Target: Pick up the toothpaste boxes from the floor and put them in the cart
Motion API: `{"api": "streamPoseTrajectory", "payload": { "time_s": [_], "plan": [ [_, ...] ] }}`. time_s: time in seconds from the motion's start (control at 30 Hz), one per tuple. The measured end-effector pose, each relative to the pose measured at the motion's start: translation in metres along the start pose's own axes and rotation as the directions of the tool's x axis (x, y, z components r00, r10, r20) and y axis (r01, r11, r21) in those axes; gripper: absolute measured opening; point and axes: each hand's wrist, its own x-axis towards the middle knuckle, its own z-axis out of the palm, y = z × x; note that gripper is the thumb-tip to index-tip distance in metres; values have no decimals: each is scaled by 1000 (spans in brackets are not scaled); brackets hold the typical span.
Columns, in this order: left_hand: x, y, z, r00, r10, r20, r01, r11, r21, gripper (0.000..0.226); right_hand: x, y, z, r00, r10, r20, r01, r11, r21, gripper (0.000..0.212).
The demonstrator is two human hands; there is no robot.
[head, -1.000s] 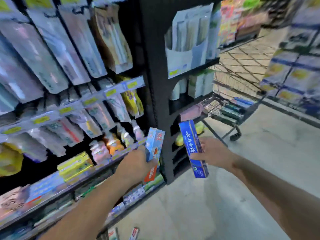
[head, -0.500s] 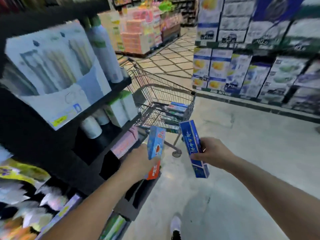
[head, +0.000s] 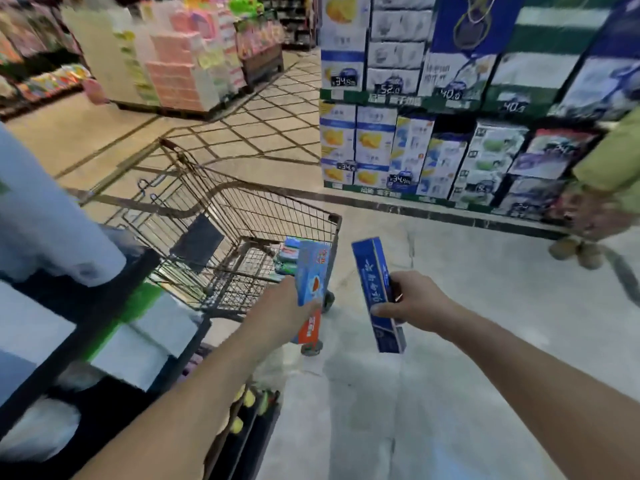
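Carrying step: my left hand [head: 280,308] grips light-blue box [head: 311,271], right hand [head: 414,301] grips dark-blue box [head: 375,294]; next, reach over cart [head: 277,202] rim, release.

A supermarket aisle — stacked boxed goods [head: 408,147] with price tags [head: 390,89] line the shelves. A wire shopping cart [head: 242,216] stands on the tiled floor [head: 263,129].

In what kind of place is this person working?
Most likely a supermarket aisle. A wire shopping cart stands on the floor, shelves carry stacked boxed goods with price tags, and a pallet display stands further back.
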Motion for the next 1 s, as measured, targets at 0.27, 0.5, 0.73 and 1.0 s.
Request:
{"api": "streamPoseTrajectory", "payload": {
  "time_s": [0.27, 0.5, 0.73, 1.0],
  "plan": [
    [130, 42, 2, 997, -18, 70, 17, 1000, 11, 41, 108, 27, -59, 1000, 23, 10, -24, 997, 69, 23],
    [230, 77, -1, 987, -155, 44, 157, 986, -49, 41, 224, 50, -118, 993, 21, 115, -25, 999, 32, 26],
    [279, 77, -20, 952, -307, 7, 306, 946, -105, 33, 325, 38, -122, 969, -29, 245, 57, 993, -106, 30],
    [333, 12, -43, 878, -479, 15, 473, 861, -187, 28, 433, -10, -71, 911, -60, 409, 153, 968, -199, 28]
  ]
}}
